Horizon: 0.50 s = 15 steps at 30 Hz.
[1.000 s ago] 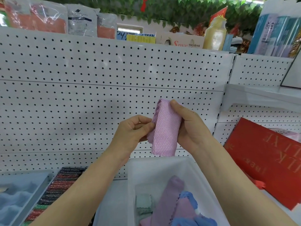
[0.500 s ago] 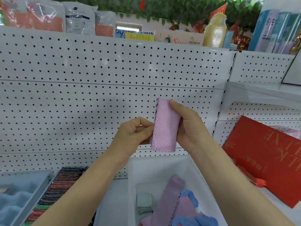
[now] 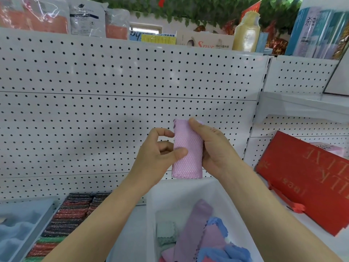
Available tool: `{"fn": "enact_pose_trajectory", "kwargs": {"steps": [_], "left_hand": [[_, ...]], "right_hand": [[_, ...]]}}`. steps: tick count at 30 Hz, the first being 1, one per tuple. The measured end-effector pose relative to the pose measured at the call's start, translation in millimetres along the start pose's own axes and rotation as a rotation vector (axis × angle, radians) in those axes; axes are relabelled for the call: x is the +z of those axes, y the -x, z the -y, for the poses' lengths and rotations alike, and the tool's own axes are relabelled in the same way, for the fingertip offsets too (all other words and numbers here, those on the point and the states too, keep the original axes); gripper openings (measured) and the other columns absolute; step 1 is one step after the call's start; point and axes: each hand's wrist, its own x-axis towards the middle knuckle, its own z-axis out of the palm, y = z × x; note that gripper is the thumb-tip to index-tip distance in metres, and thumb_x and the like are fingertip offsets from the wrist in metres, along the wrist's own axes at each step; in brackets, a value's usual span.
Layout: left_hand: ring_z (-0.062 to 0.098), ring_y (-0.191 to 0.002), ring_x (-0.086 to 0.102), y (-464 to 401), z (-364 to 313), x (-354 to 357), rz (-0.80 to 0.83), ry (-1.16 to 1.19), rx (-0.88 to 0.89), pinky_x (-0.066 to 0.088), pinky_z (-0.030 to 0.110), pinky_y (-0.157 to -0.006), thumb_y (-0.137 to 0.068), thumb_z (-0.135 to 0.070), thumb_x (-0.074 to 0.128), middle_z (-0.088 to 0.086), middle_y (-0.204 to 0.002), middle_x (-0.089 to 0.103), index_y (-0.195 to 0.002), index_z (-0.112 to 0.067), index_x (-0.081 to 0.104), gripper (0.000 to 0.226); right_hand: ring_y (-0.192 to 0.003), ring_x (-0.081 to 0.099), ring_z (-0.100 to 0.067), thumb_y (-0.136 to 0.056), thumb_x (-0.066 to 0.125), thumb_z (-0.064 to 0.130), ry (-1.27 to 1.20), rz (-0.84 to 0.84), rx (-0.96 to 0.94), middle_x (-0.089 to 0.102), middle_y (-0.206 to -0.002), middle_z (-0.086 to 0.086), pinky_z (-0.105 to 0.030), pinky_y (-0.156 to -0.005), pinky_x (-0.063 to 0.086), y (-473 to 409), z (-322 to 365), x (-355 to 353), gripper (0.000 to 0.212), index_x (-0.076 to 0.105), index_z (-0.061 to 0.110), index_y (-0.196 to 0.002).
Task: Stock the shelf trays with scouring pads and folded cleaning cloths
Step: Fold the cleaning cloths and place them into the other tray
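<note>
- Both hands hold the folded pink cloth (image 3: 188, 148) upright, above the white bin (image 3: 151, 214)
- Right hand (image 3: 213, 148) wraps the cloth's right edge, thumb pressed near its top
- Left hand (image 3: 160, 156) pinches the left edge, thumb on the front, fingers curled
- Loose cloths (image 3: 204, 235) lie in the bin
- Scouring pads (image 3: 64, 220) fill a tray left of the bin

Both hands raised: left hand (image 3: 158, 157) & right hand (image 3: 213, 150) gripping.
</note>
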Motion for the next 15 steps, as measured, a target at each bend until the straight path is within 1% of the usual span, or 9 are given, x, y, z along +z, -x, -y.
{"fn": "enact_pose_trajectory", "kwargs": {"steps": [1,3,5,7,8,10,11,14,15], "left_hand": [[0.028,-0.076,0.067,-0.3,1.7,-0.5,-0.023,-0.003,0.001,0.054,0.047,-0.077,-0.082,-0.013,0.078,0.008,-0.077,0.073,-0.11,-0.019,0.05,0.04],[0.023,-0.07,0.063,-1.5,5.4,-2.3,-0.088,0.011,-0.008,0.049,0.04,-0.069,-0.084,-0.011,0.076,0.001,-0.066,0.068,-0.109,-0.02,0.049,0.037],[0.018,-0.066,0.064,-3.1,7.6,-4.9,-0.156,0.032,-0.027,0.049,0.037,-0.068,-0.085,-0.011,0.076,-0.003,-0.062,0.066,-0.108,-0.022,0.049,0.037],[0.016,-0.068,0.068,-5.9,10.3,-6.6,-0.196,0.039,-0.043,0.054,0.039,-0.072,-0.085,-0.012,0.075,-0.003,-0.067,0.071,-0.109,-0.024,0.05,0.037],[0.016,-0.069,0.068,-6.7,11.5,-6.7,-0.199,0.029,-0.046,0.054,0.039,-0.075,-0.086,-0.013,0.075,-0.003,-0.068,0.071,-0.111,-0.024,0.05,0.036],[0.017,-0.069,0.065,-7.7,12.4,-6.9,-0.17,0.0,-0.054,0.053,0.038,-0.076,-0.088,-0.016,0.073,-0.002,-0.07,0.07,-0.115,-0.025,0.053,0.035],[0.017,-0.07,0.065,-7.7,11.1,-7.3,-0.134,-0.009,-0.062,0.053,0.036,-0.075,-0.089,-0.017,0.072,0.0,-0.074,0.07,-0.116,-0.026,0.054,0.034],[0.016,-0.071,0.065,-7.1,3.4,-9.8,0.026,-0.046,-0.08,0.054,0.026,-0.067,-0.087,-0.01,0.072,0.006,-0.084,0.071,-0.117,-0.025,0.058,0.036],[0.016,-0.073,0.065,-7.1,1.6,-10.5,0.064,-0.085,-0.073,0.054,0.026,-0.068,-0.086,-0.006,0.073,0.009,-0.087,0.072,-0.115,-0.025,0.06,0.037]], "right_hand": [[-0.098,0.068,-0.033,-0.091,0.067,0.029,0.058,0.039,0.042,0.071,-0.111,-0.015,-0.048,-0.09,0.057,1.4,1.2,-3.0,0.038,0.068,0.003,-0.12],[-0.105,0.068,-0.037,-0.091,0.066,0.03,0.201,0.115,0.128,0.071,-0.115,-0.018,-0.049,-0.094,0.055,5.5,4.0,-10.9,0.035,0.068,0.008,-0.119],[-0.092,0.071,-0.033,-0.092,0.066,0.028,0.321,0.154,0.167,0.072,-0.11,-0.02,-0.041,-0.087,0.059,9.4,5.0,-18.9,0.031,0.066,0.011,-0.118],[-0.075,0.069,-0.024,-0.089,0.071,0.02,0.352,0.136,0.157,0.073,-0.095,-0.015,-0.035,-0.077,0.06,11.6,3.1,-23.9,0.031,0.063,0.014,-0.118],[-0.07,0.067,-0.022,-0.087,0.073,0.014,0.352,0.127,0.134,0.071,-0.089,-0.012,-0.034,-0.075,0.06,11.6,1.3,-26.2,0.036,0.061,0.017,-0.12],[-0.071,0.065,-0.022,-0.084,0.074,0.003,0.373,0.134,0.057,0.067,-0.085,-0.012,-0.034,-0.078,0.06,10.8,-1.8,-29.5,0.048,0.059,0.023,-0.125],[-0.074,0.065,-0.023,-0.084,0.073,0.0,0.392,0.14,0.011,0.066,-0.085,-0.014,-0.034,-0.08,0.059,10.9,-2.5,-30.5,0.05,0.06,0.024,-0.125],[-0.079,0.068,-0.024,-0.082,0.073,-0.003,0.494,0.129,-0.109,0.068,-0.092,-0.024,-0.034,-0.083,0.058,10.2,-2.1,-34.8,0.045,0.066,0.024,-0.118],[-0.079,0.068,-0.022,-0.081,0.073,-0.004,0.537,0.125,-0.136,0.07,-0.096,-0.023,-0.032,-0.083,0.058,9.7,-2.0,-36.2,0.043,0.067,0.021,-0.115]]}}
